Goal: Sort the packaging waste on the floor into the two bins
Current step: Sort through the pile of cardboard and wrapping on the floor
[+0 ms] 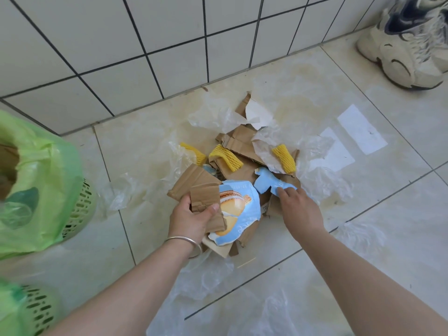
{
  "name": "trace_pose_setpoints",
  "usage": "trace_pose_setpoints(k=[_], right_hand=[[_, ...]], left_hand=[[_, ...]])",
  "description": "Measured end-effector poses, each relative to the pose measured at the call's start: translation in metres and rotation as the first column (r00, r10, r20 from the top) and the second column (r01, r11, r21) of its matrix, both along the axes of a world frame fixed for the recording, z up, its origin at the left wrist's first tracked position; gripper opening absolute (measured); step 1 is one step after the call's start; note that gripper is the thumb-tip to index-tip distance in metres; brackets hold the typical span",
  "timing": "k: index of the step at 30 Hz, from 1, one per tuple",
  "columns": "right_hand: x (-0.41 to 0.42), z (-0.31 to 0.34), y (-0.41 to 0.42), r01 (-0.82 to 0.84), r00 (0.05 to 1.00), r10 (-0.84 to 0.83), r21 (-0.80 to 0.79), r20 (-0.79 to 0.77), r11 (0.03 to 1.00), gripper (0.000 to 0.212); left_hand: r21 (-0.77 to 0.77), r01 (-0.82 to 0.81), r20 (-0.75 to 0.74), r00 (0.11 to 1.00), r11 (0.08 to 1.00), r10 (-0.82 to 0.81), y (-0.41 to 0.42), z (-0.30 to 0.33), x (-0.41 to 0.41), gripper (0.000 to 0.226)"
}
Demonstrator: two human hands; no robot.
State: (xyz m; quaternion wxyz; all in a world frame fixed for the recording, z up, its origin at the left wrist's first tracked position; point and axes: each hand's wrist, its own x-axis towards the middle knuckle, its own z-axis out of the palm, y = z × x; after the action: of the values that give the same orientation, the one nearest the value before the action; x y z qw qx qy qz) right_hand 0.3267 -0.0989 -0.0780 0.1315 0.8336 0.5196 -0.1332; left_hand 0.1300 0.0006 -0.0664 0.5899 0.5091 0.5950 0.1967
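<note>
Two green bins stand at the left edge, both lined with green bags: the far bin shows brown scraps in its mouth, and the near bin is cut off by the frame, so its contents cannot be seen. Both are blurred.

One left hand, with a silver bangle on the wrist, grips a stack of brown cardboard pieces, thumb curled over the top and fingers hidden beneath; how many pieces are in the stack is hard to tell. Just right of it, partly under that cardboard, lies one torn blue carton panel printed with a pastry.

Three yellow foam nets lie in the pile on the floor: a left one half under clear film, a middle one, and a right one. Around them are brown cardboard scraps, overlapping too much to count, and one white-faced piece at the far side.

One right hand reaches onto a small torn blue piece, fingers bent down upon its near edge; whether they pinch it cannot be told.

Several sheets of clear plastic film spread round the pile, their edges faint against the pale tiles.

Two white paper slips lie right of the pile, and one sneaker, cut off by the frame, sits in the far right corner.
</note>
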Motion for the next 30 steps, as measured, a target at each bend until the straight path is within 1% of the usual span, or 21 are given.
trace_pose_setpoints(k=[2,3,5,6,7,8,9,10,11,12,13,14,16,19,20,22,26,27,28,30], right_hand=[[0.002,0.010,0.004,0.128,0.992,-0.127,0.116,-0.020,0.985,0.039],[0.002,0.016,0.005,0.221,0.975,-0.214,0.215,-0.057,0.951,0.033],[-0.001,0.034,0.007,0.435,0.900,-0.384,0.385,-0.207,0.814,0.021],[-0.003,0.044,0.008,0.559,0.828,-0.454,0.418,-0.329,0.716,0.018],[-0.004,0.054,0.010,0.689,0.719,-0.495,0.406,-0.487,0.601,0.017],[-0.006,0.062,0.012,0.805,0.575,-0.494,0.342,-0.653,0.485,0.016],[-0.007,0.070,0.015,0.890,0.404,-0.452,0.229,-0.795,0.394,0.015],[-0.011,0.078,0.018,0.936,0.220,-0.393,0.080,-0.893,0.343,0.013],[-0.015,0.083,0.023,0.939,0.050,-0.348,-0.074,-0.936,0.335,0.013],[-0.021,0.086,0.028,0.909,-0.055,-0.331,-0.184,-0.942,0.374,0.013],[-0.028,0.086,0.033,0.865,-0.087,-0.334,-0.237,-0.939,0.442,0.012],[-0.035,0.085,0.038,0.823,-0.087,-0.335,-0.257,-0.938,0.506,0.011],[-0.053,0.085,0.050,0.757,-0.037,-0.309,-0.228,-0.950,0.612,0.012],[-0.076,0.094,0.067,0.688,0.116,-0.263,-0.113,-0.958,0.717,0.016],[-0.082,0.099,0.072,0.678,0.164,-0.243,-0.069,-0.956,0.731,0.013],[-0.095,0.110,0.081,0.676,0.216,-0.190,0.006,-0.958,0.737,0.006],[-0.128,0.130,0.098,0.684,0.278,-0.081,0.138,-0.957,0.716,0.010],[-0.135,0.134,0.102,0.690,0.284,-0.068,0.155,-0.956,0.707,0.017],[-0.143,0.140,0.106,0.694,0.279,-0.048,0.167,-0.959,0.700,0.028],[-0.158,0.154,0.118,0.694,0.259,-0.011,0.179,-0.966,0.697,0.057]], left_hand=[[0.004,-0.001,0.018,1.000,1.000,0.001,0.002,0.004,-0.001,0.028],[0.013,0.000,0.025,1.000,1.000,0.000,0.003,0.006,-0.001,0.028],[0.038,-0.001,0.029,1.000,0.999,0.000,0.006,0.009,-0.002,0.028],[0.050,0.000,0.025,1.000,0.999,-0.001,0.008,0.010,-0.003,0.028],[0.060,0.004,0.019,1.000,0.998,-0.005,0.010,0.012,-0.004,0.028],[0.069,0.014,0.015,1.000,0.998,-0.015,0.012,0.015,-0.005,0.029],[0.077,0.026,0.014,1.000,0.997,-0.027,0.014,0.018,-0.007,0.029],[0.087,0.038,0.016,0.999,0.995,-0.039,0.016,0.023,-0.010,0.029],[0.099,0.047,0.024,0.998,0.994,-0.050,0.019,0.028,-0.013,0.030],[0.110,0.054,0.035,0.998,0.992,-0.058,0.021,0.034,-0.016,0.030],[0.123,0.057,0.051,0.997,0.991,-0.064,0.024,0.040,-0.020,0.031],[0.135,0.063,0.062,0.996,0.989,-0.071,0.027,0.046,-0.023,0.030],[0.155,0.076,0.080,0.993,0.985,-0.089,0.033,0.060,-0.029,0.029],[0.191,0.071,0.093,0.992,0.979,-0.090,0.046,0.078,-0.038,0.028],[0.207,0.060,0.096,0.992,0.977,-0.081,0.050,0.084,-0.041,0.028],[0.241,0.036,0.100,0.993,0.970,-0.061,0.056,0.094,-0.049,0.028],[0.326,-0.065,0.103,0.994,0.943,0.034,0.066,0.114,-0.066,0.029],[0.343,-0.098,0.109,0.992,0.934,0.064,0.068,0.120,-0.070,0.027],[0.367,-0.126,0.115,0.989,0.922,0.089,0.072,0.127,-0.076,0.024],[0.430,-0.159,0.119,0.986,0.889,0.118,0.080,0.145,-0.091,0.019]])
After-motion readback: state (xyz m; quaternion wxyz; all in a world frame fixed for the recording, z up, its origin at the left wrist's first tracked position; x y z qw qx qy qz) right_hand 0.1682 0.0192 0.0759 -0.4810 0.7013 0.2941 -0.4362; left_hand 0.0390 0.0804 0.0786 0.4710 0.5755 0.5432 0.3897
